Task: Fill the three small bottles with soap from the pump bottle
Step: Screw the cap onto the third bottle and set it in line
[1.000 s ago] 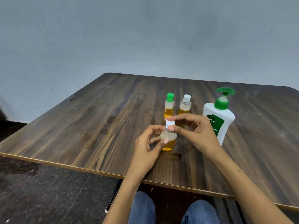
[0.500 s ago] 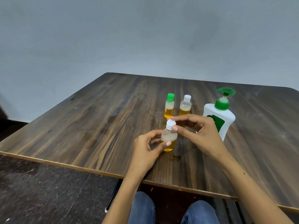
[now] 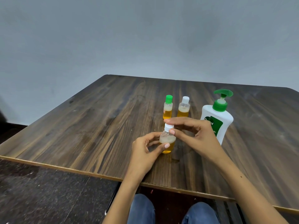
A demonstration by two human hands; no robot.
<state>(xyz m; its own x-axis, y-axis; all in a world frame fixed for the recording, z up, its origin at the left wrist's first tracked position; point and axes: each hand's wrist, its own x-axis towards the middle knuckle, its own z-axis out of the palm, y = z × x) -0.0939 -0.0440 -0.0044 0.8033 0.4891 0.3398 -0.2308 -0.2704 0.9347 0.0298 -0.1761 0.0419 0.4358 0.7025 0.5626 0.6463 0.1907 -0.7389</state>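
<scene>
**Q:** Grip status, both hands?

**A:** My left hand (image 3: pixel 146 151) is gripping the near small bottle (image 3: pixel 167 143) round its body, thumb across the front and fingers curled behind. My right hand (image 3: pixel 196 138) is pinching its white cap (image 3: pixel 168 127) between thumb and forefinger. The bottle is standing upright between my two hands, amber soap in the lower part, foam above.

**Q:** The other task items?

**A:** The green-capped bottle (image 3: pixel 168 107) and the white-capped bottle (image 3: pixel 184 107) are standing just beside each other, behind the one I am holding, both part filled with amber soap. The pump bottle (image 3: pixel 216 117) is standing to the right of them, just behind my right hand; I cannot tell whether my knuckles are touching it.

**Q:** Edges, open room?

**A:** The table (image 3: pixel 80 126) is showing bare wood to the left of my hands and behind the bottles. Its near edge is running close under my wrists, with my knees (image 3: pixel 171 209) showing below it. A wet patch (image 3: pixel 175 160) is lying on the wood just right of the held bottle's base.

**Q:** Differences from a second ago?

**A:** My left hand is keeping the same hold on the body. My right fingers are staying on the cap, though my thumb tip is now sitting lower on it. The held bottle is leaning slightly less. The other three bottles are staying where they were.
</scene>
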